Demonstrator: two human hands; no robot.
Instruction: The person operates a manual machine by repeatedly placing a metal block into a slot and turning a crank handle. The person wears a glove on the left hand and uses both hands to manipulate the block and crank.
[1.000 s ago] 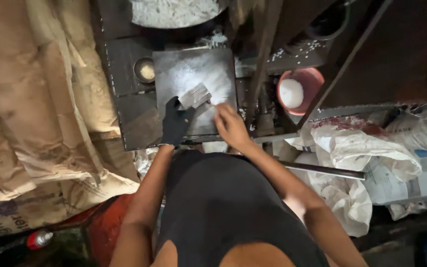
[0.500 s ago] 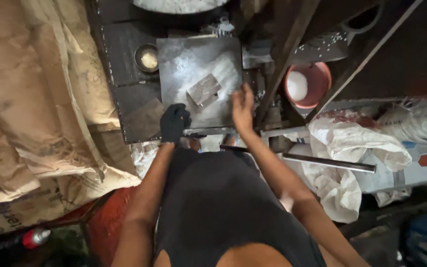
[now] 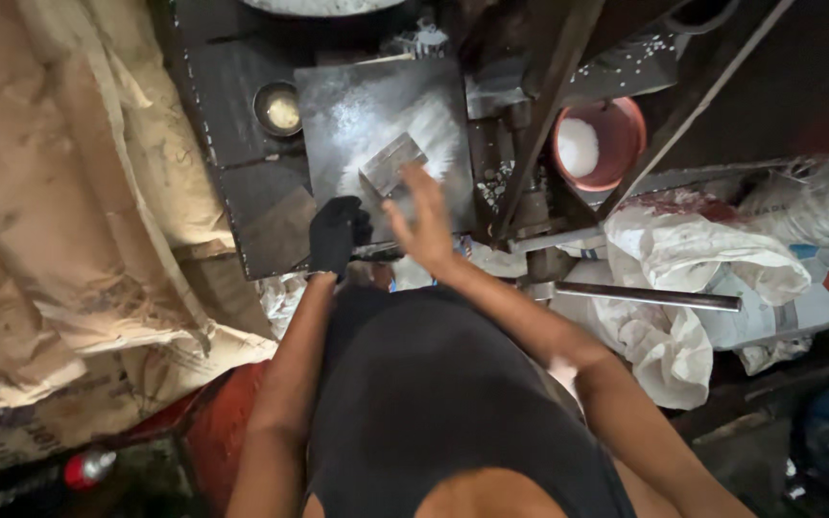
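Right hand (image 3: 421, 223) over one metal block (image 3: 393, 164); one gloved left hand (image 3: 336, 234) beside.

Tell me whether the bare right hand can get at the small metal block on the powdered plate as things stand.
Probably yes. The right hand hovers with fingers spread just beside the metal block on the powdered plate, nothing between them. The gloved left hand sits at the plate's near edge, out of the way.

Single head-worn view, steeply downward, close over the metal plate (image 3: 381, 134)
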